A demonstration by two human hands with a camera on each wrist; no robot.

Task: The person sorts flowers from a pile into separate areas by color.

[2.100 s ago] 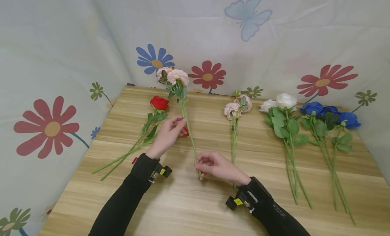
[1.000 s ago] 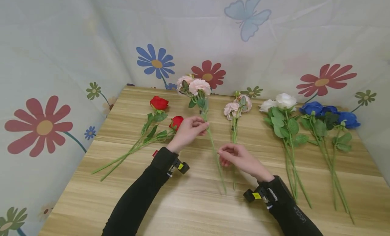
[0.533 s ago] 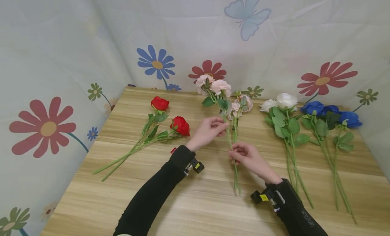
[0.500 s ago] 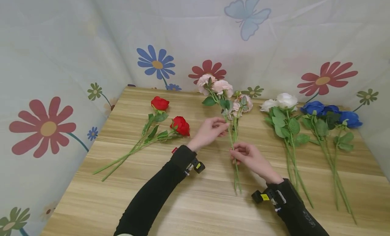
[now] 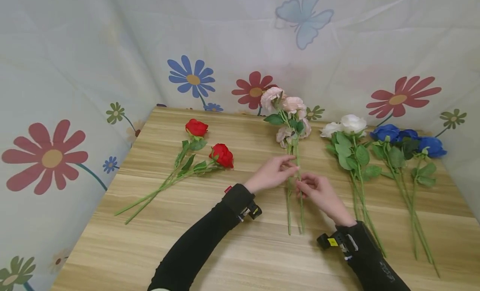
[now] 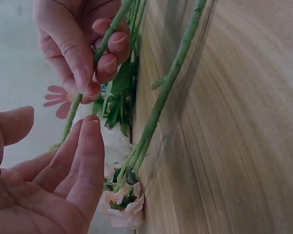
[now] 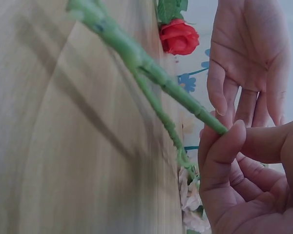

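In the head view my right hand point(image 5: 322, 195) pinches the green stem of a pale pink flower point(image 5: 293, 105) between thumb and fingers. That stem point(image 7: 185, 100) runs into the thumb and forefinger in the right wrist view. My left hand point(image 5: 273, 172) is just above the right one, beside the same stem; the left wrist view has its thumb and fingers point(image 6: 85, 170) spread apart, gripping nothing. Behind the held flower lies another pink flower point(image 5: 283, 135) on the table, its stem point(image 6: 171, 80) alongside. The held blooms partly cover it.
Two red roses point(image 5: 222, 155) lie on the wooden table point(image 5: 123, 249) to the left. White roses point(image 5: 352, 124) and several blue roses point(image 5: 431, 147) lie to the right. A printed fabric wall point(image 5: 232, 41) stands behind the table.
Both hands and the held pink flower have moved right, from near the red roses to over the other pink flower. My left fingers have come off the stem; the right hand pinches it.
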